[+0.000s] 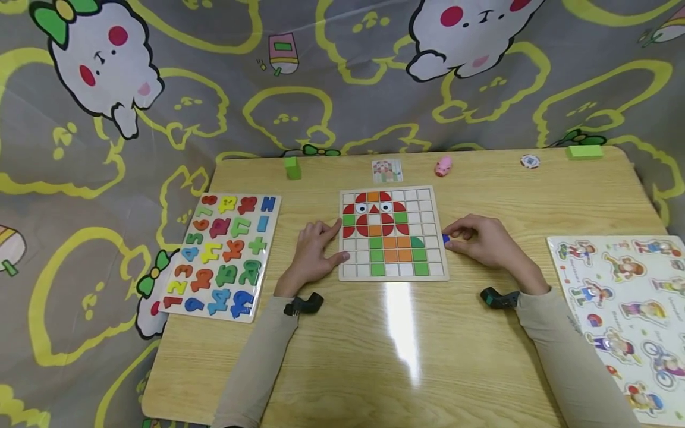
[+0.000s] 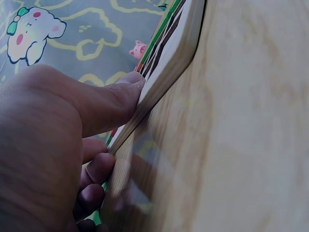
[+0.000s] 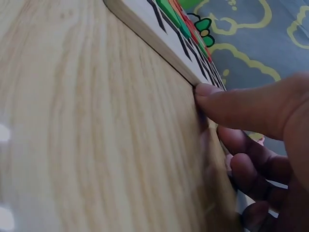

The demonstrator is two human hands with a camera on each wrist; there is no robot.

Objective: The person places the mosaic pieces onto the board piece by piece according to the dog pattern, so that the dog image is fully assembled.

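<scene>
A wooden grid board (image 1: 393, 235) lies mid-table, with red, orange, green and white tiles forming an owl-like picture. At its left edge, my left hand (image 1: 313, 252) has thumb and forefinger spread. The left wrist view shows that thumb (image 2: 108, 104) on the corner of the frame, the other fingers bent below. To the right of the board my right hand (image 1: 481, 241) pinches a small blue piece (image 1: 446, 238) between thumb and fingers, right at the frame. In the right wrist view the thumb (image 3: 241, 106) is at the board's edge and hides the piece.
A number puzzle board (image 1: 222, 255) lies on the left, a picture puzzle board (image 1: 621, 309) on the right. Along the back edge are a green block (image 1: 292, 168), a small picture card (image 1: 387, 170), a pink pig (image 1: 443, 166), a round chip (image 1: 530, 161) and another green block (image 1: 585, 153).
</scene>
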